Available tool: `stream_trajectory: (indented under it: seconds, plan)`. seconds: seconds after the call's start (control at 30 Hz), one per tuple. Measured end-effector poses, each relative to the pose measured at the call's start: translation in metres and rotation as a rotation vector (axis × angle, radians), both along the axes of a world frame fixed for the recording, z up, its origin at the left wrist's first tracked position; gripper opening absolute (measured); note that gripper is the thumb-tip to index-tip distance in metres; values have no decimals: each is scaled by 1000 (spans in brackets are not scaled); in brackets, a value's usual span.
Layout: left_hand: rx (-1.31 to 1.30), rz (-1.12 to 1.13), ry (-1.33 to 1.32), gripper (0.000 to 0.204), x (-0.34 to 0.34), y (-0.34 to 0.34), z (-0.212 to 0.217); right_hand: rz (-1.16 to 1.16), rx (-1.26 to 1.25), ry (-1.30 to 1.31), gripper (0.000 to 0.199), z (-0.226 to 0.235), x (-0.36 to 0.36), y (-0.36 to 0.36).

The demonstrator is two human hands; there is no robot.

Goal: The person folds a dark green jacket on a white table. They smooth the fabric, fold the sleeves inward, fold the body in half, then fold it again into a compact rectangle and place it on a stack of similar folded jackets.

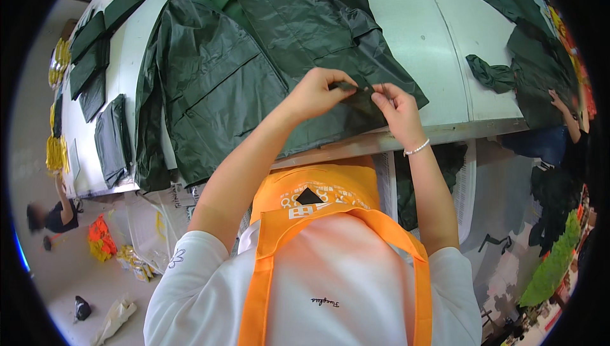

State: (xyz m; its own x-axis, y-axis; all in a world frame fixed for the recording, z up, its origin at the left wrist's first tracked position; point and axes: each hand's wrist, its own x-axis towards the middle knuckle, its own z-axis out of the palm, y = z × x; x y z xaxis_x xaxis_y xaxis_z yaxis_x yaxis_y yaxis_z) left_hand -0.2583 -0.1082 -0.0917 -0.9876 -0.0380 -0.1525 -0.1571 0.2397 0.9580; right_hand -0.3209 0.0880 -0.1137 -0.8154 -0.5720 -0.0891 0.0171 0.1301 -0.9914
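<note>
A dark green, shiny rain jacket (216,85) lies spread on the white table, its front facing up and its collar away from me. Over its lower right part, near the hem, my hands work close together. My left hand (312,95) is closed, thumb and fingers pinching a small dark green piece that looks like part of the jacket. Just to its right, my right hand (400,111), with a beaded bracelet at the wrist, pinches at the same spot. Small details between the fingertips are blurred.
Folded dark green packs (92,60) and another folded piece (112,139) lie along the table's left side. More dark green garments (540,60) are at the right, where another person's hand (560,101) reaches in. A white crate (467,193) stands below the table edge.
</note>
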Motion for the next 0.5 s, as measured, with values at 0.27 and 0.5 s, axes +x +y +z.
stream_trajectory:
  seconds: [0.27, 0.5]
  plan:
    - [366, 314, -194, 21, -30, 21, 1, -127, -25, 518, 16, 21, -44, -12]
    - [274, 308, -249, 22, -45, 30, 8, -162, -41, 325, 12, 17, -51, -15]
